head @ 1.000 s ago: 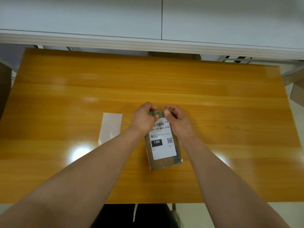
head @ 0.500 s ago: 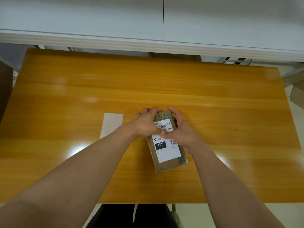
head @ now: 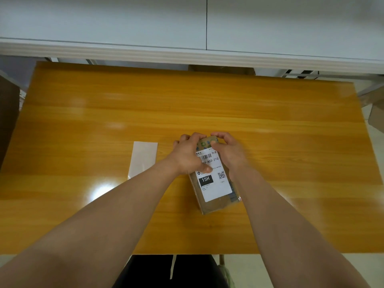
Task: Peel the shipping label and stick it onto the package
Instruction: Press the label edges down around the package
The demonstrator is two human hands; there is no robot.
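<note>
A small brown package point(head: 215, 201) in clear wrap lies on the wooden table point(head: 207, 104), slightly tilted. A white shipping label point(head: 215, 181) with a barcode, a QR code and a black "15H" box lies flat on its top face. My left hand point(head: 190, 155) grips the package's far left edge, its thumb pressing on the label. My right hand point(head: 227, 151) curls over the far right corner, fingers on the top end. The hands hide the label's upper part.
A blank white backing sheet point(head: 143, 157) lies on the table to the left of the package. White cabinets point(head: 187, 23) run along the far side. Cardboard boxes point(head: 376, 113) stand off the table's right edge.
My hands shifted from pinching the label's top edge to pressing it down, then back over the package's far end. The package turned slightly clockwise and slid a little right.
</note>
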